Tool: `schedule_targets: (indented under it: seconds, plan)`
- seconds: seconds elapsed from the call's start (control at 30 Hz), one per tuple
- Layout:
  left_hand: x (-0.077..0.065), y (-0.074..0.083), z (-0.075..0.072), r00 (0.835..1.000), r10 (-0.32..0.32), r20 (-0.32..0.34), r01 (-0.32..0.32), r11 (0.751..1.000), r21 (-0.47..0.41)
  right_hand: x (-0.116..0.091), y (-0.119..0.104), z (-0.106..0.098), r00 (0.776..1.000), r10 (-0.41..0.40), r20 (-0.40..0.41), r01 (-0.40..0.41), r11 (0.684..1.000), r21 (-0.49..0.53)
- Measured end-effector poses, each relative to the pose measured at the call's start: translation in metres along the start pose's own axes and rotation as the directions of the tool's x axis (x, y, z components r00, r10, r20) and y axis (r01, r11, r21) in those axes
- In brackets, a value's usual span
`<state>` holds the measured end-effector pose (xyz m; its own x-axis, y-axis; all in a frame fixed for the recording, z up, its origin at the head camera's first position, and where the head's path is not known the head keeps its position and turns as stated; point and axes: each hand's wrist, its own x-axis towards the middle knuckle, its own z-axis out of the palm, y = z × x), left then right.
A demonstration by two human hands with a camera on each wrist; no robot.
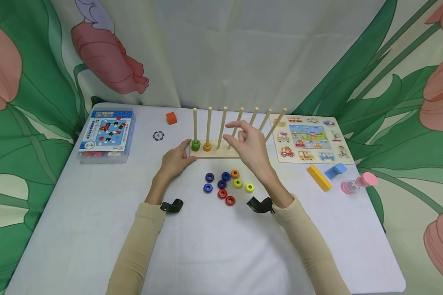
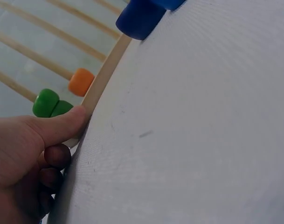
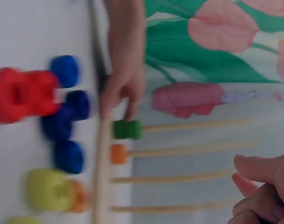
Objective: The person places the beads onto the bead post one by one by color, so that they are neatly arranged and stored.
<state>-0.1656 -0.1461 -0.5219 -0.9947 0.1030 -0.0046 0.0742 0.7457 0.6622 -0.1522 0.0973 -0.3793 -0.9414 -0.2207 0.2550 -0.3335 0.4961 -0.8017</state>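
Note:
A wooden peg stand (image 1: 215, 153) with several upright pegs stands at the back of the table. Two stacked green rings (image 1: 195, 145) sit on its leftmost peg, and one orange ring (image 1: 207, 146) on the peg beside that. My left hand (image 1: 173, 161) grips the stand's left end, thumb along the front edge in the left wrist view. Above the middle pegs is my right hand (image 1: 252, 147), thumb and index finger apart with nothing between them. In front of the stand lie several blue rings (image 1: 208, 188), two red rings (image 1: 222, 194), two yellow rings (image 1: 238, 183) and an orange ring (image 1: 234, 173).
At the left are a boxed molecule kit (image 1: 105, 135), a poker chip (image 1: 158, 135) and an orange block (image 1: 171, 118). To the right lie a picture puzzle board (image 1: 311, 155), a yellow block (image 1: 319, 178), a blue block (image 1: 335, 171) and a pink-capped clear object (image 1: 359, 182).

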Motion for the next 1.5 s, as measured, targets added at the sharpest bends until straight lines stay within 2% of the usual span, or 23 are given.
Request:
schedule_targets:
  seconds: [0.13, 0.3, 0.4, 0.6, 0.7, 0.8, 0.93, 1.03, 1.13, 1.27, 1.5]
  plan:
    - [-0.001, -0.003, -0.002, 1.0, -0.015, -0.019, 0.015, 1.0, 0.004, -0.027, 0.046, 0.004, 0.989, 0.128, 0.079, -0.127, 0.992, -0.019]
    - [-0.001, -0.003, -0.004, 0.999, -0.027, -0.019, 0.026, 1.0, -0.006, -0.044, 0.091, 0.018, 0.949, 0.261, 0.175, -0.245, 0.964, -0.107]
    - [0.0, -0.001, -0.004, 1.0, -0.02, 0.0, 0.02, 1.0, -0.007, -0.05, 0.103, 0.024, 0.938, 0.281, 0.205, -0.247, 0.953, -0.175]
    - [0.002, 0.001, -0.003, 1.0, -0.023, -0.001, 0.023, 1.0, -0.011, -0.055, 0.102, 0.028, 0.958, 0.232, 0.168, -0.182, 0.947, -0.266]
    - [0.002, 0.001, -0.001, 1.0, -0.023, 0.004, 0.023, 1.0, -0.017, -0.056, 0.096, 0.027, 0.97, 0.202, 0.133, -0.158, 0.946, -0.284]
    - [0.002, 0.001, 0.0, 1.0, -0.024, 0.004, 0.024, 1.0, -0.014, -0.05, 0.078, 0.02, 0.985, 0.148, 0.091, -0.118, 0.955, -0.272]
    - [0.002, 0.0, 0.002, 1.0, -0.031, 0.003, 0.031, 0.999, -0.009, -0.025, 0.026, 0.002, 0.999, 0.037, 0.014, -0.033, 0.983, -0.182]
    - [0.002, 0.0, 0.003, 0.999, -0.036, 0.007, 0.036, 0.999, -0.01, 0.001, -0.015, -0.009, 0.998, -0.054, -0.036, 0.049, 0.992, -0.12]
    - [0.001, 0.0, 0.003, 0.999, -0.035, 0.004, 0.035, 0.999, -0.004, 0.025, -0.041, -0.009, 0.993, -0.114, -0.035, 0.11, 0.989, -0.096]
    - [0.0, 0.0, 0.003, 1.0, -0.018, -0.002, 0.018, 1.0, -0.007, 0.045, -0.052, 0.001, 0.994, -0.113, 0.006, 0.113, 0.989, -0.1]
    - [0.001, -0.004, 0.003, 1.0, -0.001, -0.007, 0.001, 1.0, 0.006, 0.051, -0.051, 0.01, 0.997, -0.075, 0.026, 0.077, 0.991, -0.106]
